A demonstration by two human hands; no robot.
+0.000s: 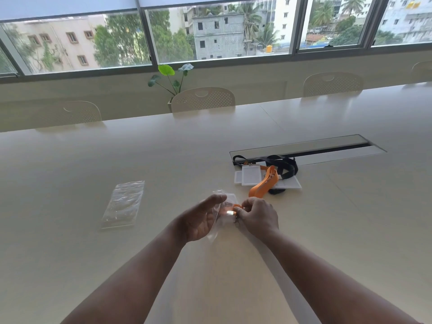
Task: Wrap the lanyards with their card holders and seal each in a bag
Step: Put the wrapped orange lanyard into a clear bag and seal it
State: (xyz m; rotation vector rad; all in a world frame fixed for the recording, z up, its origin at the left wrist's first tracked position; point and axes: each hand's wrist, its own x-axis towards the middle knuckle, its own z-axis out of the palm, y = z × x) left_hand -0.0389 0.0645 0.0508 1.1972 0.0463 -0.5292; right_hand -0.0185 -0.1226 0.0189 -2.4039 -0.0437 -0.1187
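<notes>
Over the table (163, 148), from the head view, your left hand (201, 220) holds a clear bag (216, 226) with fingers loosely curled while your right hand (257, 216) pinches the orange lanyard (264, 183) at the bag's mouth. Keep the mouth spread and feed the strap in flat, I'd judge. Spare bags (124, 204) lie well left; other lanyards and card holders (251, 175) sit just beyond your right hand.

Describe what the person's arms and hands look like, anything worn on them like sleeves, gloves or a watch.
Both forearms are bare up to the frame's lower edge: no sleeves show. The left hand and right hand wear no gloves. No watch, bracelet or ring can be seen on the wrists or on the fingers that show, and no markings are visible.
</notes>
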